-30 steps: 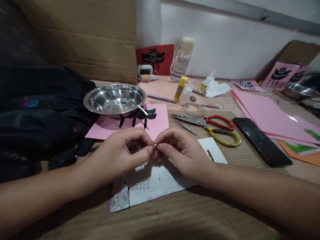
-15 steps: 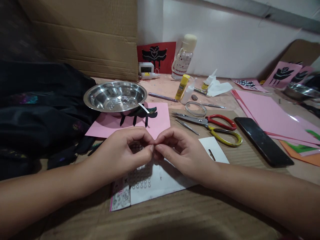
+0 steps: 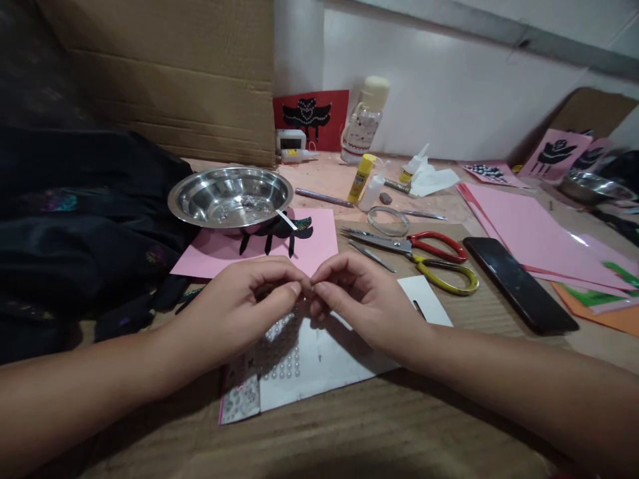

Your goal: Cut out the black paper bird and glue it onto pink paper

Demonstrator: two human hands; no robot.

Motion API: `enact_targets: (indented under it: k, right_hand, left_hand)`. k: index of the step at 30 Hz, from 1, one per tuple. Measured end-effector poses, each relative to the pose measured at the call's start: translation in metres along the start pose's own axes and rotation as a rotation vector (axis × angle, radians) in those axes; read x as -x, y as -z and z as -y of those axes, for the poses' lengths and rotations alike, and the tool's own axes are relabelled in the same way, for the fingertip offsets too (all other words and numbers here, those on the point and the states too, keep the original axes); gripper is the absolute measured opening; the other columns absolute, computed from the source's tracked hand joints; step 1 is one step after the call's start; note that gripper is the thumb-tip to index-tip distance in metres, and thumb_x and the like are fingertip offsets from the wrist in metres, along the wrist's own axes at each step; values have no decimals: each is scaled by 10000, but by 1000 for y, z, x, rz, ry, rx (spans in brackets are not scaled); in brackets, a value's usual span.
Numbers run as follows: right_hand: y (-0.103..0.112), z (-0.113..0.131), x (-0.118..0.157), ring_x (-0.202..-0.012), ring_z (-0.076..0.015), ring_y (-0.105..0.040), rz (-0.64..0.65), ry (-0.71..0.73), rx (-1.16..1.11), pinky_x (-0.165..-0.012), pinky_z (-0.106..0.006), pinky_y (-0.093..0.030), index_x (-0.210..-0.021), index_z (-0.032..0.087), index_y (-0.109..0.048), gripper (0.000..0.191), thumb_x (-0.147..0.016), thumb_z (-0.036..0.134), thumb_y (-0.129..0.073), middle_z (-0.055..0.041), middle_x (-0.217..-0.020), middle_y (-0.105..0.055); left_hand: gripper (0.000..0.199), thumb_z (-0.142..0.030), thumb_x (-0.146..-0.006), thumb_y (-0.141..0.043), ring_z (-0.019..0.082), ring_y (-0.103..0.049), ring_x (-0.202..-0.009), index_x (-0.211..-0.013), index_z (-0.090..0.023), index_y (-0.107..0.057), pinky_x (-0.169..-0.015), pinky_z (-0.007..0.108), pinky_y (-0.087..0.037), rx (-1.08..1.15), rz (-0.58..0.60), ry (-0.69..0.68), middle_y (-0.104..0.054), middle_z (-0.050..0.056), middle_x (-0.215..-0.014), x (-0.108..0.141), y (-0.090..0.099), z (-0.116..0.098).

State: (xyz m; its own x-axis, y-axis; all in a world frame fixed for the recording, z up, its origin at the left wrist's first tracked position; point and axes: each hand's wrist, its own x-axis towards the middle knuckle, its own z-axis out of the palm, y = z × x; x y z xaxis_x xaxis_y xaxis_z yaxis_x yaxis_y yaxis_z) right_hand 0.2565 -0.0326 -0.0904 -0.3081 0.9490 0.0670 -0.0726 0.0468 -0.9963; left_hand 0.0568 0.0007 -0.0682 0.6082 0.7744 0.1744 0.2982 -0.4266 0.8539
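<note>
My left hand (image 3: 257,293) and my right hand (image 3: 362,299) meet fingertip to fingertip, both pinched. Whatever lies between the tips is too small to make out. Below them rests a white card (image 3: 344,356) with rows of adhesive pearl beads (image 3: 283,359), partly covered by my left hand. Just beyond the hands is a pink sheet (image 3: 319,249) bearing a black cut-out shape (image 3: 303,231). A steel bowl (image 3: 180,207) holding small shiny pieces overlaps that sheet, and a thin white strip (image 3: 286,219) sticks out over its rim.
Red-and-yellow-handled scissors (image 3: 444,276), tweezers (image 3: 372,255) and a black phone (image 3: 519,286) lie to the right. Behind stand a glue stick (image 3: 360,179) and a bottle (image 3: 364,123). Pink sheets (image 3: 544,233) are stacked at right; dark fabric (image 3: 94,233) fills the left.
My fingertips have shifted slightly while staying together in a pinch above the pearl card. The camera view has tilted a little; the objects on the table stay put.
</note>
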Motion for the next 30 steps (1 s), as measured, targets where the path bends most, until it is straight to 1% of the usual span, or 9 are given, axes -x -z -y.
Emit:
enact_targets:
  k: [2,4,7,11,15,17,21,25,30]
  right_hand:
    - [1,0,-1,-663,-111,-669,-15,-1,1,-641,-256,-577,-949,211,-592,109,-939,265,-686,34,-773,-659]
    - [2,0,-1,-678,-113,-668,-33,3,24,-646,-255,-569,-945,211,-600,93,-934,255,-681,27,-795,-665]
    - [3,-1,-1,-700,-113,-654,-49,30,93,-655,-254,-549,-932,210,-618,78,-916,239,-688,18,-828,-662]
    - [2,-5,1,-682,-122,-641,-31,4,86,-658,-263,-535,-932,212,-605,108,-931,293,-676,28,-772,-643]
    - [2,-8,2,-702,-134,-635,-55,43,115,-658,-271,-532,-954,211,-626,172,-936,367,-696,16,-796,-643]
    - [2,-7,2,-741,-141,-640,-60,75,153,-696,-280,-545,-951,211,-645,193,-918,381,-731,8,-821,-655]
    - [4,-2,2,-790,-142,-657,-60,127,234,-783,-292,-565,-912,210,-669,137,-895,321,-746,2,-844,-678]
    - [6,-2,0,-743,-129,-651,-64,183,306,-737,-269,-565,-921,212,-654,98,-911,293,-708,14,-812,-668]
    - [6,-5,-1,-763,-136,-689,-74,301,415,-727,-270,-584,-1006,214,-641,116,-917,269,-691,-6,-874,-701]
  left_hand:
    - [218,-242,-951,-574,127,-690,-772,-846,-244,-765,-692,216,-498,22,3,24,-750,-44,-830,0,-1,0]
    - [142,-288,-920,-656,133,-689,-759,-851,-246,-773,-682,219,-504,50,2,56,-754,-41,-827,-1,-2,0]
    - [111,-290,-886,-718,130,-671,-729,-802,-245,-775,-680,221,-502,56,-5,35,-741,-37,-778,-3,-3,2]
    - [167,-255,-932,-662,122,-665,-732,-805,-251,-770,-685,217,-494,33,-17,-42,-731,-37,-776,-3,-3,7]
    - [194,-298,-939,-656,132,-659,-724,-781,-243,-752,-668,225,-491,37,-40,-40,-716,-29,-760,-4,-5,10]
    - [202,-322,-935,-656,140,-652,-717,-777,-235,-746,-649,232,-486,30,-47,-33,-709,-22,-750,-3,-6,11]
    - [207,-308,-962,-599,154,-671,-760,-850,-226,-753,-669,246,-499,7,-29,-52,-727,-3,-803,-1,-7,11]
    - [204,-282,-981,-572,150,-681,-789,-892,-228,-748,-701,244,-506,-33,-22,-100,-737,-6,-839,2,-6,9]
    - [209,-235,-963,-556,140,-672,-772,-840,-216,-724,-708,233,-501,-130,-43,-162,-724,-11,-820,0,-3,7]
